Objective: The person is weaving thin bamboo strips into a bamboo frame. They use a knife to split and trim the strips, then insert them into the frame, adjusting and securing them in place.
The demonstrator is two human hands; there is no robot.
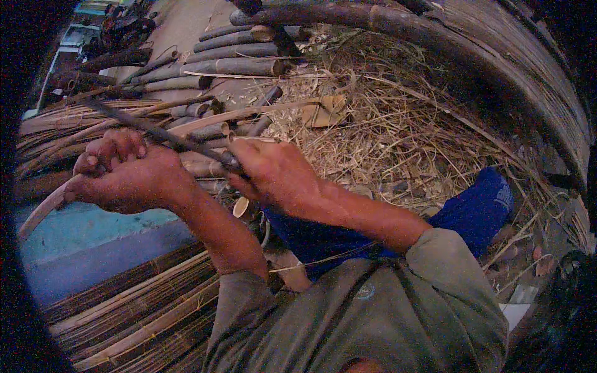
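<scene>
- While the left hand (127, 177), left of centre in the frame, is curled into a fist around a pale wooden strip (45, 210), the strip's near end bends down toward the left edge.
- The right hand (273, 174), near the middle of the frame, has its fingers wrapped around the handle of a knife (155, 130).
- The knife's dark blade slants toward the upper left, passing just above the left hand; whether it touches the strip cannot be told.
- Past the blade, a pale length (249, 114) runs toward the upper centre; whether it belongs to the same strip is unclear.
- Shavings (398, 118) cover the ground at upper right of centre, beside cut poles (236, 66).
- At lower left, thin sticks (143, 298) lie below a turquoise ledge (106, 227).
</scene>
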